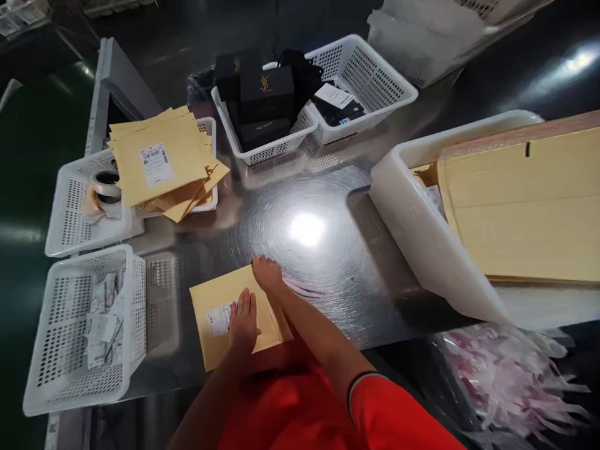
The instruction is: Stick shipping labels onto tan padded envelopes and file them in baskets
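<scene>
A yellow padded envelope (pixel 218 359) with a white printed label (pixel 218 319) lies at the front edge of the metal table, slightly turned. My left hand (pixel 244 322) is pressed flat on it, fingers stretched out and partly over the label. At the envelope's upper right corner, my right hand (pixel 267 273) is closed, with its fingers curled on the edge. My right forearm covers part of the envelope's right side, where a folded edge shows.
A stack of labelled yellow envelopes (pixel 182 165) rests on a white basket at the upper left, beside tape rolls (pixel 107 187). Labels lie in the left basket (pixel 42 356). Black boxes (pixel 267 94) fill a back basket. A large white bin (pixel 422 237) holds envelopes at right.
</scene>
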A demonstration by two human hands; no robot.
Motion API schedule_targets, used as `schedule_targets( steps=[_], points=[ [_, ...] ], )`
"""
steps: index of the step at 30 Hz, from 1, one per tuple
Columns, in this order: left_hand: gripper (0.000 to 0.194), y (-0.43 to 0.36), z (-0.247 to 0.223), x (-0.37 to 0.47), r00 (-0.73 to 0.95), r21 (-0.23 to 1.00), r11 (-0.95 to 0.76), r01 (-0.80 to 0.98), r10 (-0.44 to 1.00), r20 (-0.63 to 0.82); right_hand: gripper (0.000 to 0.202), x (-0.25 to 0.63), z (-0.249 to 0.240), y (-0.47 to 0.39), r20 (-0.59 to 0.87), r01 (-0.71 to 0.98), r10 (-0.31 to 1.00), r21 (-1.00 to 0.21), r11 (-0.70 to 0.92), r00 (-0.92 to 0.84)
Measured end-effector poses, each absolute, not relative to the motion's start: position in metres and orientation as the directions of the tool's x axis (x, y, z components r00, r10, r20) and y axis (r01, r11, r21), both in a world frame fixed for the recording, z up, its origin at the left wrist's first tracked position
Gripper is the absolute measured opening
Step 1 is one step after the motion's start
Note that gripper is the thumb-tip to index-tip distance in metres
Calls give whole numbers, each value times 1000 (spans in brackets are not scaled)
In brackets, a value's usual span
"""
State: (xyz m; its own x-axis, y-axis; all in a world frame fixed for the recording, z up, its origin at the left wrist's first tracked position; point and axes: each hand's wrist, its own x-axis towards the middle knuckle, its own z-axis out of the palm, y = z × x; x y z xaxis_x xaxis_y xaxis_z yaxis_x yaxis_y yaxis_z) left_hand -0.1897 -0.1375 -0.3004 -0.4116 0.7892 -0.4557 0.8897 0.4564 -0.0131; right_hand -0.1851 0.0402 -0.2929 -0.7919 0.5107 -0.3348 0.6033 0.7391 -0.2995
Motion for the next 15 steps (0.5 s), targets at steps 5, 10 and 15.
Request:
schedule_targets(
  steps=[5,10,15],
  points=[
    [97,-133,-289,-191,-377,-19,419,908,795,-476,28,-138,-296,7,-330,512,408,-353,783,-851],
    [91,-129,-278,-191,-379,-20,419,908,798,-469,23,-23,-308,-55,-364,448,307,-417,791,-880],
    [77,-150,-278,-206,-340,58,394,918,850,-402,26,67,-302,-38,-314,705,638,-424,568,-703]
  ],
)
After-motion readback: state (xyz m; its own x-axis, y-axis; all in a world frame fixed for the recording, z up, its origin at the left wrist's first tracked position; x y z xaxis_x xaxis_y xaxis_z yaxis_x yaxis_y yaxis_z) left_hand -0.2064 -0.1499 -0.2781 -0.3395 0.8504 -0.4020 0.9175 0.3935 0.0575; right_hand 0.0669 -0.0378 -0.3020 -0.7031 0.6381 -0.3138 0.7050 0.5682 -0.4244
